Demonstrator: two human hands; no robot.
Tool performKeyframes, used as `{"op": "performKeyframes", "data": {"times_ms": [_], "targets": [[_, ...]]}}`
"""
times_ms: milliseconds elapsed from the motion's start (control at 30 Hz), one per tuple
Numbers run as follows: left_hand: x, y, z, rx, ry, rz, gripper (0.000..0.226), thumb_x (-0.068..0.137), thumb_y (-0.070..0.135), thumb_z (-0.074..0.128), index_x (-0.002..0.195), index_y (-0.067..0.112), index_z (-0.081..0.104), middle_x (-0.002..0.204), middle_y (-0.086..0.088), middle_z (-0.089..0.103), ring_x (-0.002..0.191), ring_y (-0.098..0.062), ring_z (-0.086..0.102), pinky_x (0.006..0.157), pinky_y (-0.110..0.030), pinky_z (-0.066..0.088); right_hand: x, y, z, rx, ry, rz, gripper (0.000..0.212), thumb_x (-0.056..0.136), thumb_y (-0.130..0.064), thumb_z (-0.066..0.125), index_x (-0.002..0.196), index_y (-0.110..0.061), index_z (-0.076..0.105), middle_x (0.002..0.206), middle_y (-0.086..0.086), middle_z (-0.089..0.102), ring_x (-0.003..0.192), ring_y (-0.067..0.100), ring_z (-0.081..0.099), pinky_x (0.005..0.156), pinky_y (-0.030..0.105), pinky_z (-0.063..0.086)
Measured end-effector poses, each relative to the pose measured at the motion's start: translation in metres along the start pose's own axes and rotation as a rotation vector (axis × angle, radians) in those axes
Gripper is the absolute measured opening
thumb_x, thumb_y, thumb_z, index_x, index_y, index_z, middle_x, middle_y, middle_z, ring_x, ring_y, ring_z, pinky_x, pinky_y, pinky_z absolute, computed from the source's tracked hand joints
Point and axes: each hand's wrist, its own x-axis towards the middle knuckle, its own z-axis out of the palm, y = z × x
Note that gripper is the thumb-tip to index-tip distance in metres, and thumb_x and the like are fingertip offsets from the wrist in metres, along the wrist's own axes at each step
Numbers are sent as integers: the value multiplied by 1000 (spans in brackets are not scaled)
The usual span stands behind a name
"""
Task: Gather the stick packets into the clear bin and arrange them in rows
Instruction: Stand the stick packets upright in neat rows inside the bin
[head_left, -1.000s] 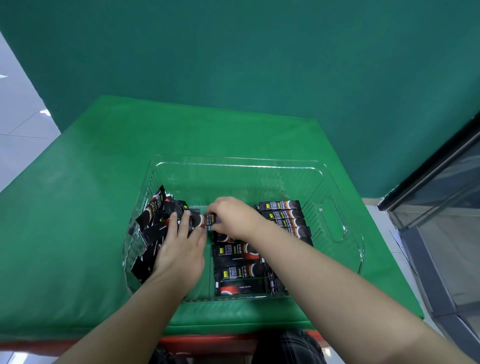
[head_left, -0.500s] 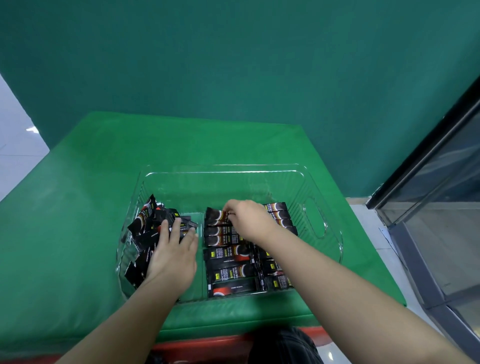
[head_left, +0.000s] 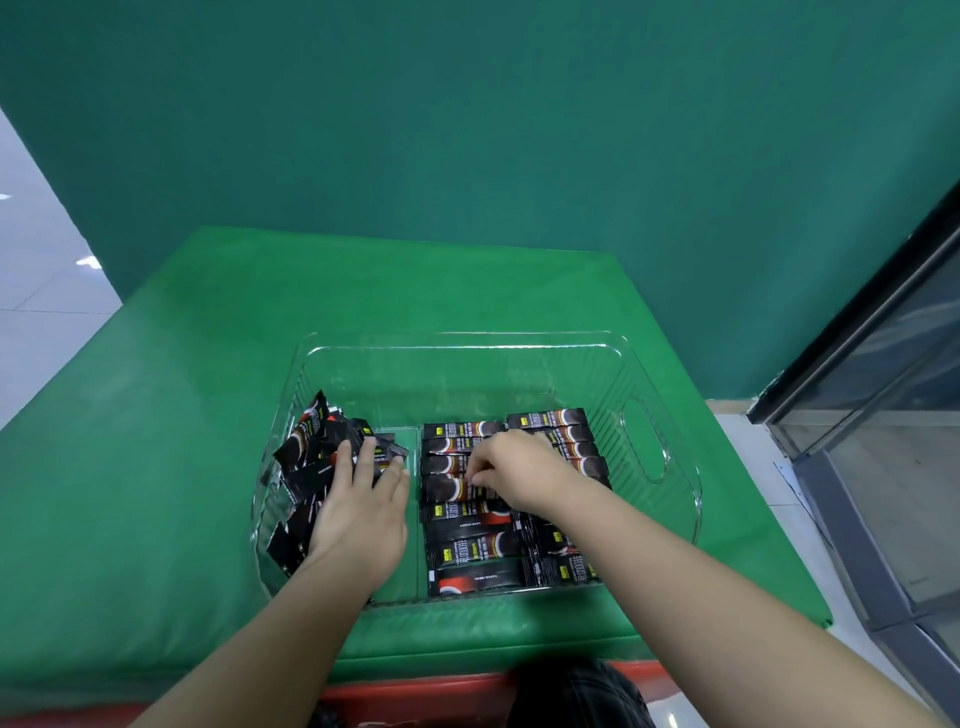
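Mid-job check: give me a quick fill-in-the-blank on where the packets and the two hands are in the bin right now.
1. The left hand rests with straight fingers on the ____ pile of packets.
2. The right hand pinches a packet in the middle column, fingers ____.
3. All visible packets lie inside the ____ bin.
4. The bin sits on a ____ cloth.

Missing words: loose; curled; clear; green
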Motion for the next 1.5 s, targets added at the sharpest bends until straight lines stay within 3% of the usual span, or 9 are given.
{"op": "performKeyframes", "data": {"times_ms": [133, 333, 533, 800, 1000, 1133, 1333, 1500], "targets": [[0, 0, 1, 2, 1, 2, 59, 103, 37, 12, 154, 13, -4, 162, -8, -6, 145, -42, -17, 111, -62, -15, 3, -3, 11, -75, -17, -30, 17, 93, -27, 57, 105, -21, 69, 111, 0, 67, 112, 23, 53, 98, 39, 32], [1, 0, 2, 1, 4, 5, 59, 103, 37, 11, 155, 13, -3, 162, -9, -6, 144, -43, -17, 111, -63, -15, -2, -3, 19, -161, 122, -107, 22, 91, -29, 60, 109, -18, 65, 118, 2, 60, 115, 24, 48, 94, 37, 34], [0, 0, 2, 1, 7, 9, 59, 103, 37, 11, 155, 12, -3, 162, -9, -6, 144, -43, -17, 111, -63, -15, -9, -7, 31, -173, 94, -175, 22, 90, -30, 60, 108, -19, 63, 115, 1, 59, 114, 22, 47, 93, 37, 35], [0, 0, -1, -3, 0, 17, 58, 104, 36, 11, 154, 11, -3, 162, -10, -8, 144, -45, -18, 110, -63, -14, 28, -29, 19, 32, 157, -154, 26, 93, -24, 55, 118, -18, 62, 119, 5, 64, 114, 26, 53, 94, 36, 44], [0, 0, 0, -64, 37, 9, 57, 104, 35, 16, 155, 10, 9, 163, -10, 5, 145, -43, -14, 111, -62, -14, 73, -57, 12, 274, 13, -132, 35, 96, -8, 48, 131, -6, 52, 128, 12, 60, 119, 27, 54, 102, 35, 41], [0, -1, 0, -64, 56, 4, 58, 103, 34, 17, 154, 8, 6, 162, -11, 5, 146, -42, -13, 111, -62, -15, 90, -69, 14, 403, -97, -96, 41, 97, -6, 45, 137, -3, 42, 132, 14, 55, 122, 26, 52, 105, 35, 39], [1, -1, 3, -91, 71, -5, 58, 103, 34, 19, 154, 8, 9, 162, -12, 10, 147, -41, -9, 112, -60, -14, 88, -69, 18, 743, -34, -26, 35, 94, -3, 51, 130, -1, 47, 108, 13, 65, 96, 14, 57, 90, 21, 42], [-1, -1, 0, -101, 79, 3, 58, 103, 33, 20, 154, 7, 11, 161, -12, 11, 147, -40, -7, 112, -60, -14, 92, -72, 24, 648, -6, 9, 33, 97, -7, 48, 129, -2, 49, 122, 13, 60, 113, 23, 55, 103, 30, 39]]}}
